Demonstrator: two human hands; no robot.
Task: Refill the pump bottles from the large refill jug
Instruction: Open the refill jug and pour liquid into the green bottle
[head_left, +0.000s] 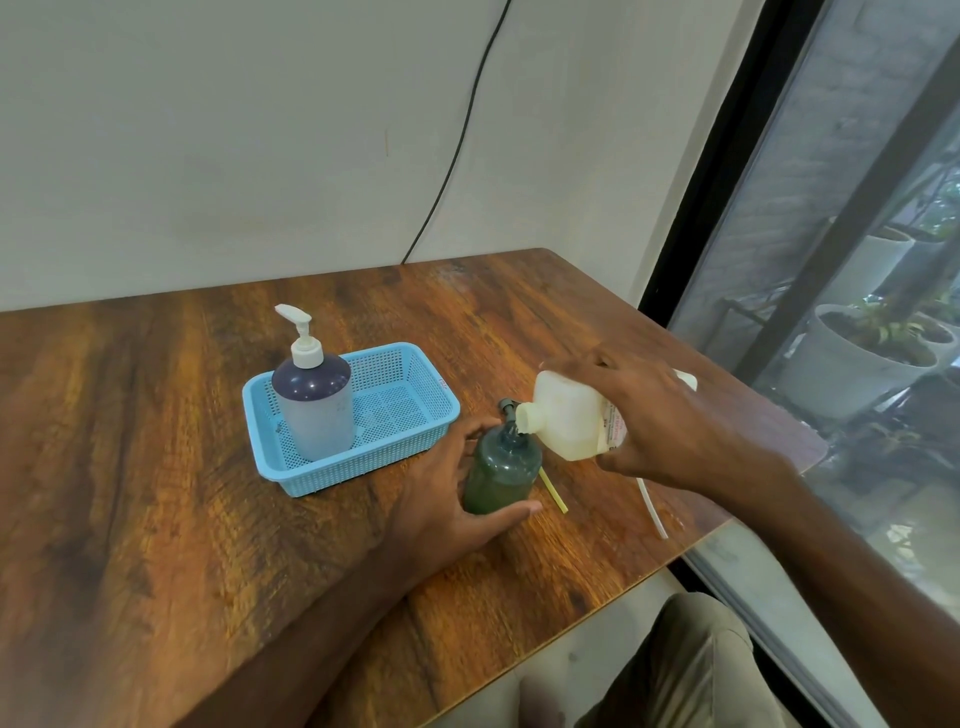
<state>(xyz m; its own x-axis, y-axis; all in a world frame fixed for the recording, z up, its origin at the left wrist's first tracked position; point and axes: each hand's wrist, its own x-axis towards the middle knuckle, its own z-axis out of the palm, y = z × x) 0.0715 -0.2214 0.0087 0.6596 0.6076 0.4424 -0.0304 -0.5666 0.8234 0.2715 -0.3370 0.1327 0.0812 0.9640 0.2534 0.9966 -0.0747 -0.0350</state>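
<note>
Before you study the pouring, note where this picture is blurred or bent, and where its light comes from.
Head view: motion blur smears the grain of the table at left and softens the blue basket; wide-angle distortion tilts the window frame; soft daylight from the right lights the refill jug and green bottle.

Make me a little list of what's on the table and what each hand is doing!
left hand: holds the green bottle upright on the table
right hand: grips the white jug, tipped with its spout over the green bottle's open neck
blue basket: holds the purple pump bottle, upright, pump on
yellow tube: lies on the table beside the green bottle
white tube: lies near the table's right edge
</note>
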